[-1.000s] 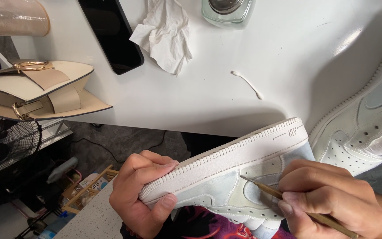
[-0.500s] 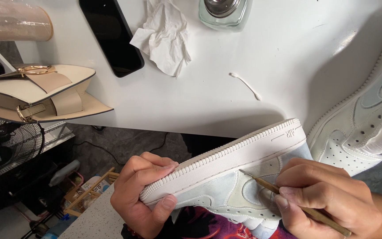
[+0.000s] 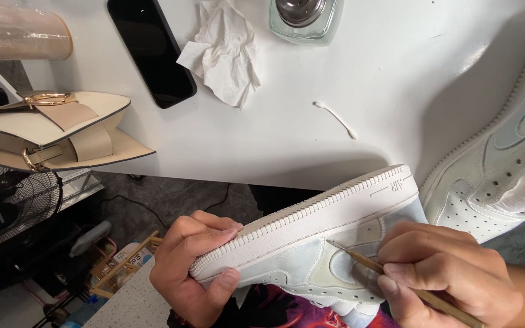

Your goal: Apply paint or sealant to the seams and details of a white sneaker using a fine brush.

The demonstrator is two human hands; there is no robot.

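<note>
Nearest: left hand, closed around the toe end of a white low-top leather sneaker, thumb on the upper, fingers curled over the ribbed sole edge. The sneaker lies on its side, sole turned away from the person, long axis running from near left up to far right.

Right hand, closed in a pencil grip on a thin wooden-handled brush. The brush tip touches the pale blue side panel just below the midsole, left of and beyond the gripping fingers; the right hand is the nearer to that spot.

Right, further: second white perforated sneaker, resting at the table edge.

Far, on the white table: white cotton swab, crumpled white tissue, black smartphone, clear glass jar.

Left, off the table: beige leather handbag, black wire fan.
</note>
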